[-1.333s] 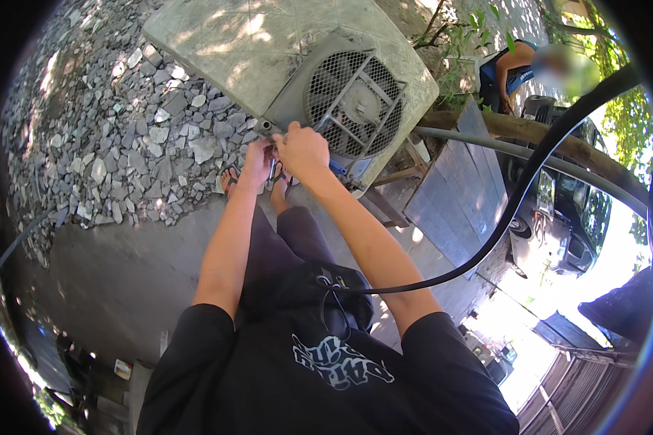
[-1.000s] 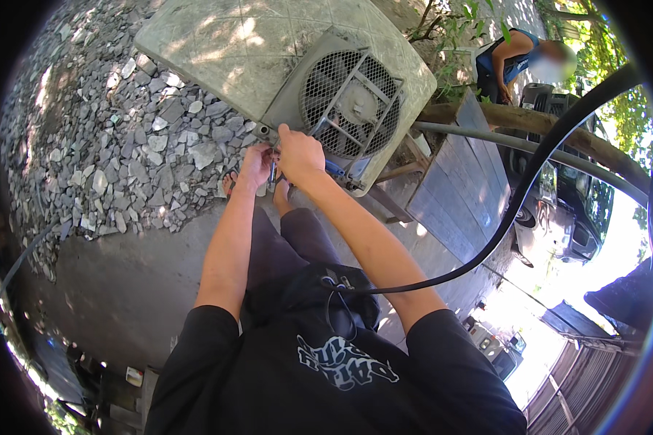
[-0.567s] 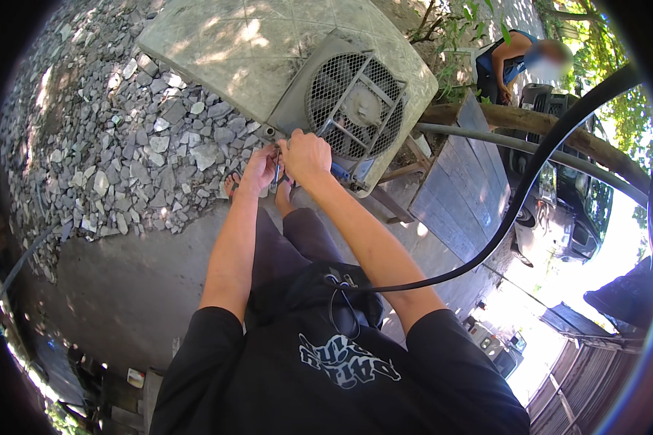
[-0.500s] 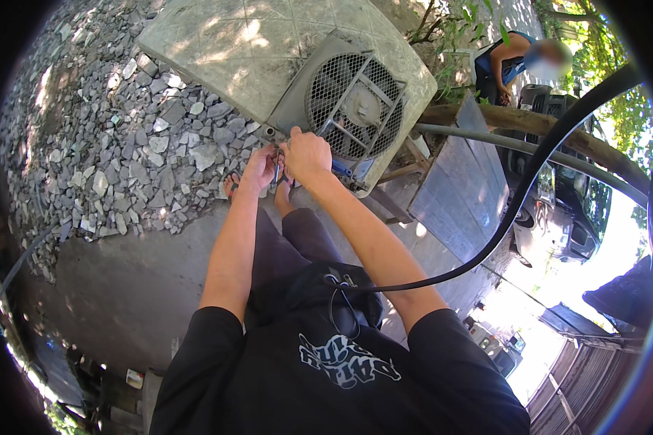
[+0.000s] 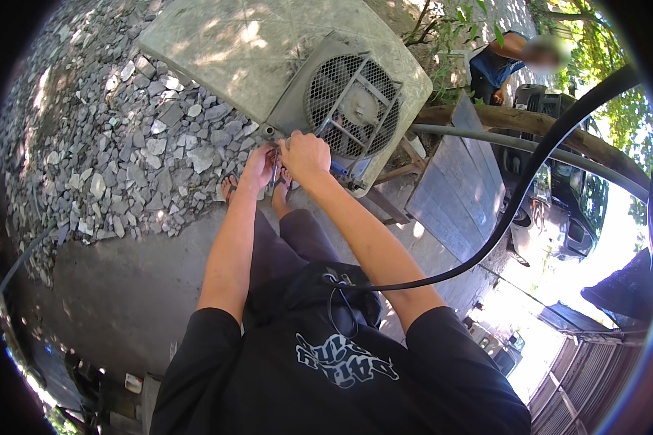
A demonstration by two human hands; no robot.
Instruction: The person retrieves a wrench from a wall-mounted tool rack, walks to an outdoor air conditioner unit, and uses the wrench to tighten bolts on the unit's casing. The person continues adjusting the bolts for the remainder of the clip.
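My left hand has its fingers closed on a slim metal tool at the lower-left corner of a grey radiator. My right hand is curled beside it, fingers at the same spot; what it grips is hidden. A round fan under a wire-mesh guard sits on the radiator, which lies on a pale tiled concrete slab. A metal pipe end sticks out just above my fingers. Something blue shows at the radiator's lower edge, right of my right hand.
Broken stone covers the ground to the left. A grey board leans under a log and a pipe on the right. Another person bends at upper right, near a vehicle. A black strap crosses to my waist.
The other person's arm and body have shifted slightly at upper right. My hands stay at the radiator corner, with only small shifts of the fingers and of the view.
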